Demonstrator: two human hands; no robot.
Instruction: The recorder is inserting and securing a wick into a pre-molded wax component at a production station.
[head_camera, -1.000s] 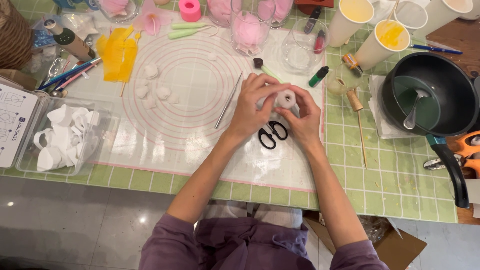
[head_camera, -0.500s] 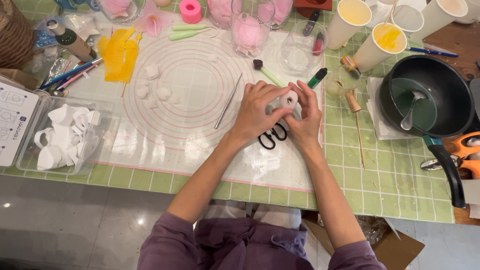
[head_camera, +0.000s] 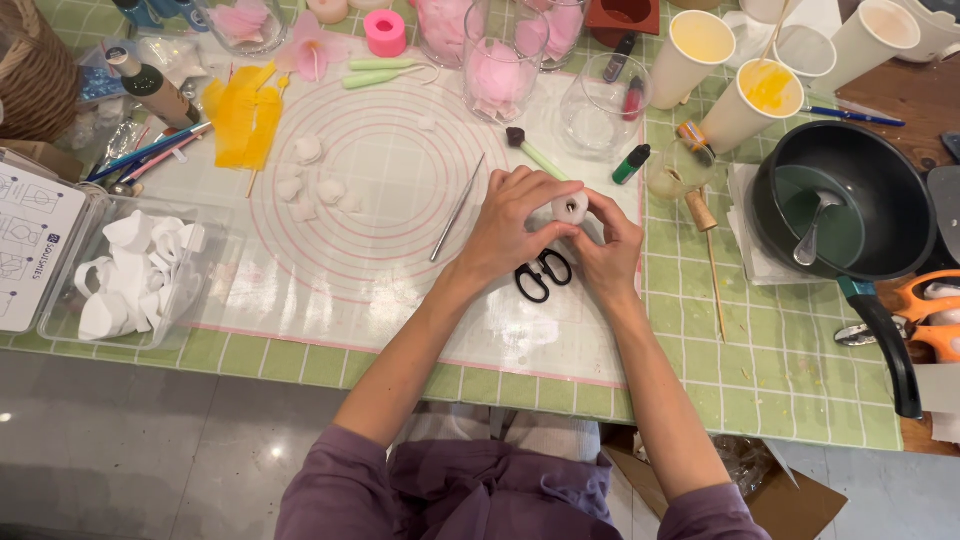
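From the head view, the left hand and right hand meet over the translucent mat on the desk, both grips pinched on a small white piece held between the fingertips, just above black scissors.

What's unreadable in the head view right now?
- White piece: shape mostly hidden by the left hand and right hand; the grip on it is unclear.
- Scissors: blades hidden under the hands.
- Basket: cut off by the left edge.
- Orange tool: cut off by the right edge.
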